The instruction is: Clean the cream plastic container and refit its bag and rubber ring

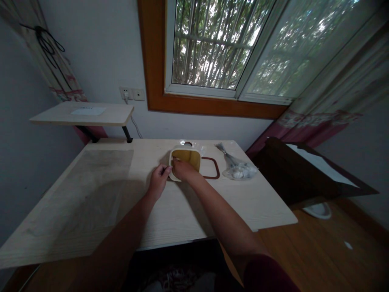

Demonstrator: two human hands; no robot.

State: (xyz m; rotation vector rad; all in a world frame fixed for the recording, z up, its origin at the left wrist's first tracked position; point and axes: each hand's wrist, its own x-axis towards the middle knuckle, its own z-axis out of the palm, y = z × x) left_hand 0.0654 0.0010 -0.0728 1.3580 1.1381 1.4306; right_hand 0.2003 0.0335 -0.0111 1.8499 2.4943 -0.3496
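Note:
A square container point(198, 151) with a pale rim and a yellow-brown inside stands on the table, tipped a little towards me. At its left edge my left hand point(159, 178) is closed, thumb and fingers pinching the rim. My right hand point(182, 168) reaches over the front rim into the container, its fingers curled together near the left inner wall. Whatever those fingers hold, if anything, is hidden. Just right of the container lies a reddish-brown, rounded square frame point(217, 168), flat on the tabletop.
A knotted clear plastic bag point(240, 170) with pale contents lies at the right of the table point(243, 207). A transparent sheet point(100, 178) covers part of the left side. Behind it stands a small raised shelf point(112, 115) with paper on top. A dark brown piece of furniture point(282, 174) is at right.

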